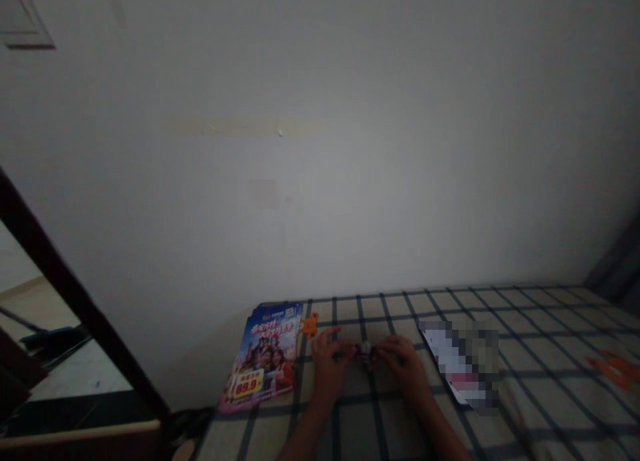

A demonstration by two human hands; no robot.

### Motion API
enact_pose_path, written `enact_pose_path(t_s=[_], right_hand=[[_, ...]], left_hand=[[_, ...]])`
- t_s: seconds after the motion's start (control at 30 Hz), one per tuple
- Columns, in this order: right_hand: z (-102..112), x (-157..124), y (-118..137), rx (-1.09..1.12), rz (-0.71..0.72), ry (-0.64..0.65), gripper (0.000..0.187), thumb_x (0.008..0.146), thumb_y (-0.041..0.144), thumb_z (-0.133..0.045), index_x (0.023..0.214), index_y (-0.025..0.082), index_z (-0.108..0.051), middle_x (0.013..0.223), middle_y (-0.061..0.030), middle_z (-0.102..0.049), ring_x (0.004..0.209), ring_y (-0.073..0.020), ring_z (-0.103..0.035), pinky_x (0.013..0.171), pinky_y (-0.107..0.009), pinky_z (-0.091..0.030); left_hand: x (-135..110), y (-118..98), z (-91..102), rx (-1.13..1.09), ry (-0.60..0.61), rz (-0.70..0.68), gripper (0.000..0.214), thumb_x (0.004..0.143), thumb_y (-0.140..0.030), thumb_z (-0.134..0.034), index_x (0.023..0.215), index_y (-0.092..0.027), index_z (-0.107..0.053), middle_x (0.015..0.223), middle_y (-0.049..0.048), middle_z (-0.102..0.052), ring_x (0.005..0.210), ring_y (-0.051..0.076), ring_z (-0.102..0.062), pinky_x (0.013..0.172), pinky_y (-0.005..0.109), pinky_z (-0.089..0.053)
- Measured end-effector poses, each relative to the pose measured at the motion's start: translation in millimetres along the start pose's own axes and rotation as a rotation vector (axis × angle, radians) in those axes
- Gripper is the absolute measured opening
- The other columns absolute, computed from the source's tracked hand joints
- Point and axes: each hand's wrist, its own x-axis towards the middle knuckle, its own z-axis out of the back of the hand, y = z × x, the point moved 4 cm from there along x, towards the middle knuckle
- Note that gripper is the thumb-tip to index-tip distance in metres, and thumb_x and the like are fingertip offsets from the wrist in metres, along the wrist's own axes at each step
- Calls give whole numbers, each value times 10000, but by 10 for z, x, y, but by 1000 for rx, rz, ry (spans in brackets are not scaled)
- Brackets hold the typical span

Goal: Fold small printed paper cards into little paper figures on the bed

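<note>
A small grey and dark reddish object (367, 353), perhaps a toy figure, is held between my two hands just over the checked cloth. Its kind is too small and dim to tell. With thumb and forefinger, my left hand (327, 360) pinches its left side, the other fingers partly raised. On the opposite side, the fingertips of my right hand (403, 358) close on its right edge. A stack of printed flyers (267, 351) lies to the left of my left hand, apart from it.
The cream cloth with dark checks (385, 414) covers the surface up to a pale wall (350, 201). Right of my right hand lies a flat, blurred-out rectangular item (453, 364). Orange animal shapes (615, 368) show on the cloth. A dark slanted frame (75, 288) stands at left.
</note>
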Motion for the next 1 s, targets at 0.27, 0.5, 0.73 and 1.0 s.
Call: enact_pose_path(t_s=[0.27,0.5,0.73,1.0], right_hand=[[1,-15,-46,-30,-2,-49,457,834,687,-577,877,274,-768,1007,-89,-704,1042,-276,-606,955,-456,-472],[17,-28,-46,-71,54,-149,418,863,638,-574,854,249,-729,984,-87,-700,1008,-268,-603,931,-449,-466],[1,-52,-42,-167,64,-187,383,902,582,-537,844,235,-689,994,-89,-677,1003,-260,-580,916,-440,-444],[-43,-50,-87,-298,79,-200,330,911,511,-534,814,221,-660,990,-101,-653,1003,-264,-546,911,-446,-427]], left_hand=[[5,48,-20,-28,-17,-1,133,820,-364,-678,832,-269,-771,1184,63,-660,1155,289,-535,1042,531,-397],[-4,89,-31,-56,-60,11,205,872,-373,-579,855,-235,-730,1163,77,-650,1141,280,-535,1033,514,-402],[-32,98,-62,25,-88,-5,199,884,-336,-547,828,-221,-698,1192,82,-621,1181,278,-511,1070,516,-372],[-50,141,-80,205,-141,-39,154,856,-268,-568,779,-208,-687,1168,95,-622,1159,292,-511,1045,521,-399]])
